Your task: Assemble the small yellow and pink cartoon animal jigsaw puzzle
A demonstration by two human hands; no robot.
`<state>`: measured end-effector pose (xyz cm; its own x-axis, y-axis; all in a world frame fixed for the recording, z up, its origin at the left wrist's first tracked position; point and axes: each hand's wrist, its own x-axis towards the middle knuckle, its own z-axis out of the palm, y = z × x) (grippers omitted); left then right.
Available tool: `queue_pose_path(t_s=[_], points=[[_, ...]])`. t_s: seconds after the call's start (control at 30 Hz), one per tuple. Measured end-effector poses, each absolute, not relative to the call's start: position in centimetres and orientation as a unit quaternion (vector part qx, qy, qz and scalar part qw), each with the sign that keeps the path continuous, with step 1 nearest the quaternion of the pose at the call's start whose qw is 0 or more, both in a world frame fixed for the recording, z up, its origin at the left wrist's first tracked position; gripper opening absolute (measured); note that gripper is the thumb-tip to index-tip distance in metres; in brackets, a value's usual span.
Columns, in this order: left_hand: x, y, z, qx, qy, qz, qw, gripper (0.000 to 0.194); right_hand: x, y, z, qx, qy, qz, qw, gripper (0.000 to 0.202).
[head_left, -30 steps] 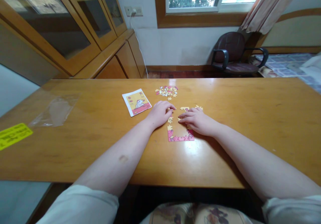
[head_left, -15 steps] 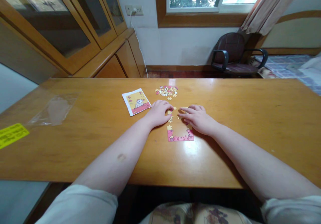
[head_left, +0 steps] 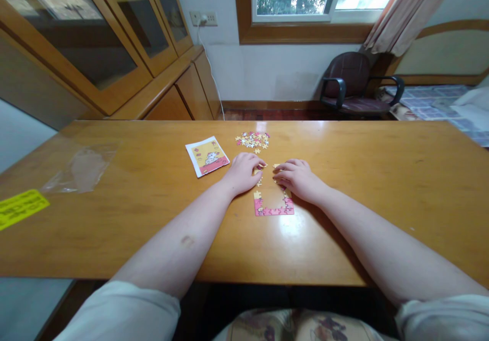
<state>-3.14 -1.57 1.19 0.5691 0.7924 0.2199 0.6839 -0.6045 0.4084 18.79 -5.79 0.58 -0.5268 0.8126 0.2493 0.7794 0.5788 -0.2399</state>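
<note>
A partly joined jigsaw puzzle border (head_left: 274, 211) lies flat before me, its lower edge pink and its sides turning yellow. My left hand (head_left: 246, 172) rests at its upper left, thumb and fingers apart over the edge pieces, hiding some of them. At the upper right, my right hand (head_left: 296, 178) lies with bent, slightly spread fingers on yellow pieces; its palm covers part of that side. A small yellow puzzle piece (head_left: 275, 166) shows by the right fingertips. Loose puzzle pieces (head_left: 252, 140) form a pile beyond the border.
Left of the pile lies a picture card (head_left: 208, 157) with a white animal on yellow and pink. Farther left are a clear plastic bag (head_left: 82, 170) and a yellow label (head_left: 23, 208) on the wooden table (head_left: 382, 178). An office chair (head_left: 349, 81) stands behind the table.
My right fingers have drawn in a little and spread less at the upper right of the border. The left hand stays almost in place. The view has shifted slightly.
</note>
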Motion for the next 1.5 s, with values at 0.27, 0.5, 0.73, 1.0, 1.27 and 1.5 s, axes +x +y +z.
queue_pose_path(t_s=[0.27,0.5,0.73,1.0,1.27,1.5], points=[[-2.7,-2.2,1.5,0.885,0.394,0.208,0.139,0.022,18.4,-5.8,1.2,-0.468,-0.856,0.116,0.186,0.006],[-2.4,-3.6,2.3,0.940,0.263,0.147,0.161,0.024,20.3,-5.6,1.8,-0.523,-0.783,0.209,0.264,0.009],[-2.2,-4.0,2.5,0.954,0.215,0.107,0.180,0.031,21.3,-5.8,2.1,-0.592,-0.694,0.317,0.258,0.011],[-2.1,-4.1,2.4,0.954,0.220,0.098,0.178,0.031,20.6,-6.0,1.6,-0.578,-0.690,0.373,0.226,0.014],[-1.9,-4.1,2.4,0.954,0.222,0.090,0.179,0.031,21.3,-5.8,1.4,-0.579,-0.695,0.372,0.210,0.017],[-1.9,-4.2,2.4,0.954,0.222,0.083,0.185,0.031,21.1,-5.7,1.6,-0.565,-0.742,0.301,0.196,0.013]])
